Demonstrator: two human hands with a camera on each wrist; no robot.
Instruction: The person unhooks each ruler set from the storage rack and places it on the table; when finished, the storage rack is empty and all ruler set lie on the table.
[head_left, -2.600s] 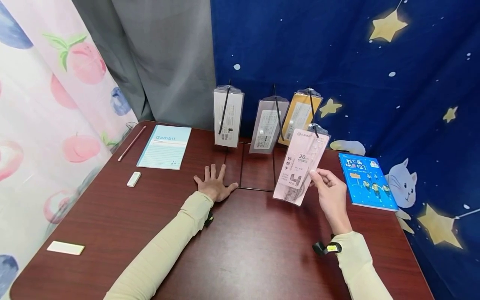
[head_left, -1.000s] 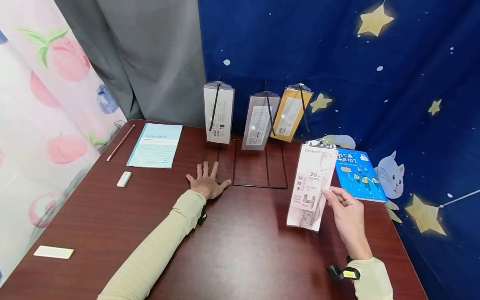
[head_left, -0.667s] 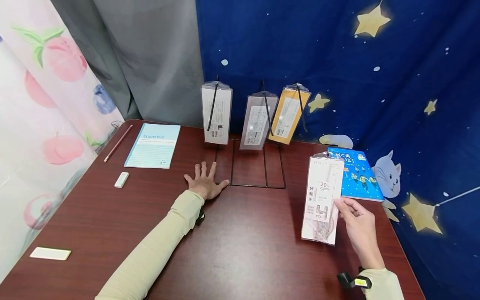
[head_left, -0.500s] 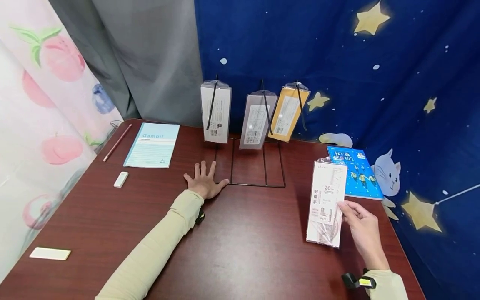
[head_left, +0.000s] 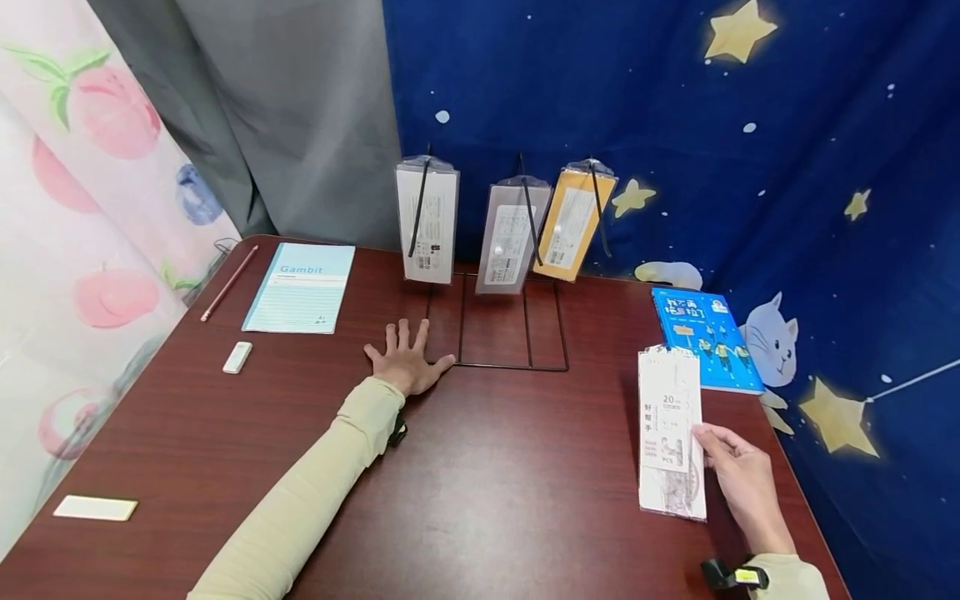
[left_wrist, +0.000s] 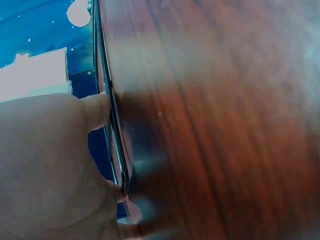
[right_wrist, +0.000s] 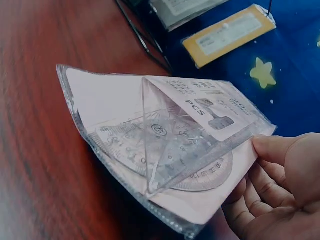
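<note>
My right hand (head_left: 742, 479) pinches the right edge of a packaged ruler set (head_left: 670, 446) between thumb and fingers, at the right of the table. Through its clear sleeve the right wrist view shows a protractor (right_wrist: 210, 175) and a set square (right_wrist: 170, 145). My left hand (head_left: 403, 367) rests flat with fingers spread, its thumb at the front corner of a black wire rack (head_left: 510, 367). From the rack's hooks hang a white packet (head_left: 427, 225), a greyish-purple packet (head_left: 512, 242) and a yellow packet (head_left: 573, 221).
Behind the held set lies a blue book (head_left: 708, 337). On the left are a Gambit notebook (head_left: 300, 292), a pencil (head_left: 228, 283), a small white block (head_left: 237, 357) and a white strip (head_left: 95, 507). Curtains (head_left: 322, 125) stand behind the table (head_left: 480, 483).
The ruler set has come off its hook in my right hand and moved right and nearer to me, down toward the table. My left hand keeps its place by the rack.
</note>
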